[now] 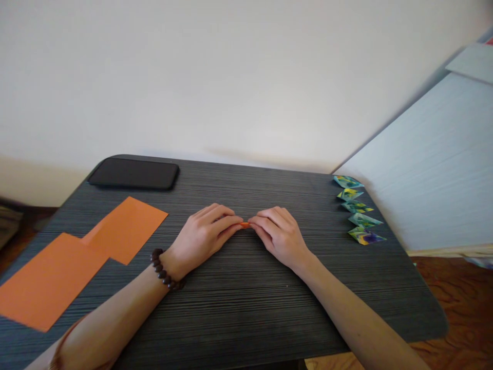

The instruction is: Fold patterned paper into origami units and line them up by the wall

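Note:
Between my two hands is a small piece of orange paper (245,225), mostly hidden by the fingers. My left hand (210,229), with a dark bead bracelet (164,270) at the wrist, pinches its left end. My right hand (280,234) has its fingertips closed on the right end. Both hands rest low over the middle of the dark table, fingertips only a little apart. How the paper is folded cannot be made out.
Orange paper sheets (57,280) lie overlapping at the left. A black phone (134,173) is at the back left. Several folded patterned paper pieces (365,220) form a column along the right side of the dark table (246,318). A wall (231,77) stands behind, a pale panel (431,169) at right.

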Demonstrator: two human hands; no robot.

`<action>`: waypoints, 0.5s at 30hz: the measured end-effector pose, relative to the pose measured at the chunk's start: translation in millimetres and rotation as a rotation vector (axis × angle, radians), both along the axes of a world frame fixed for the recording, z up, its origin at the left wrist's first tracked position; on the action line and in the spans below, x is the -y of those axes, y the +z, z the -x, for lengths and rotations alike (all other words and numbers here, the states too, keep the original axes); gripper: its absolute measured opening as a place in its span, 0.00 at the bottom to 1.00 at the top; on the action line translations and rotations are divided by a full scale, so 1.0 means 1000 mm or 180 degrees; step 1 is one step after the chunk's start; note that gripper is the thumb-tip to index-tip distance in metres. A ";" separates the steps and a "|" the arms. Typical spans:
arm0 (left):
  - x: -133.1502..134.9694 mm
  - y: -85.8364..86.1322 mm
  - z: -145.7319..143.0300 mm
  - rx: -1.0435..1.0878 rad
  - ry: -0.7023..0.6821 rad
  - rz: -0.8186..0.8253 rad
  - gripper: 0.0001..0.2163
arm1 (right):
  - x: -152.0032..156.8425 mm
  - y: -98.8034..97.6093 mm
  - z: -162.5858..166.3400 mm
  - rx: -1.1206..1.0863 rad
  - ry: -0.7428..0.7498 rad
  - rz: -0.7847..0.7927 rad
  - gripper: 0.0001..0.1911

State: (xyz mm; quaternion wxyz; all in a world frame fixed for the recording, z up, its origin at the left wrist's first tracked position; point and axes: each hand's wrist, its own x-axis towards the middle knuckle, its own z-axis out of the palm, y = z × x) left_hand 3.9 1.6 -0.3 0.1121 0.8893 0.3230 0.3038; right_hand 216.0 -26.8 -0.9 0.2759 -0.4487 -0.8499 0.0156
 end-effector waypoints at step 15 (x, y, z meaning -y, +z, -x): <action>-0.002 0.007 0.000 0.0585 0.0284 0.0621 0.06 | -0.001 -0.001 -0.003 -0.0513 -0.0054 0.0156 0.07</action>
